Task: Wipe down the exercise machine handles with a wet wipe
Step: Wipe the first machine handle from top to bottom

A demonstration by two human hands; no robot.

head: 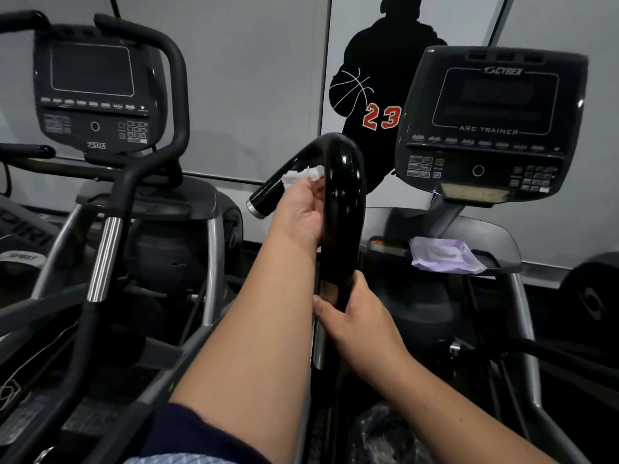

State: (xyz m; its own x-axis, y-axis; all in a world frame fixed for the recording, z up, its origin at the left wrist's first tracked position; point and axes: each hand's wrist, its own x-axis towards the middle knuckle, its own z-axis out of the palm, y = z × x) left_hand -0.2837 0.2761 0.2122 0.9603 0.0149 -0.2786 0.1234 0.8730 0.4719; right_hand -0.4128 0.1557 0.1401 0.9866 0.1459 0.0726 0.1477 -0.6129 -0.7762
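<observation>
A glossy black curved handle (345, 169) of the exercise machine rises in the middle of the view and bends over to a silver-capped end at the left. My left hand (301, 212) holds a crumpled white wet wipe (301, 175) against the downward-sloping part of the handle, just under the bend. Lower down, my right hand (355, 313) grips the handle's upright shaft, fingers wrapped around it.
A purple pack of wipes (445, 256) lies on the right machine's shelf below its console (492, 122). A second machine with console (97, 92) and black handlebars stands at the left. A grey wall with a basketball silhouette is behind.
</observation>
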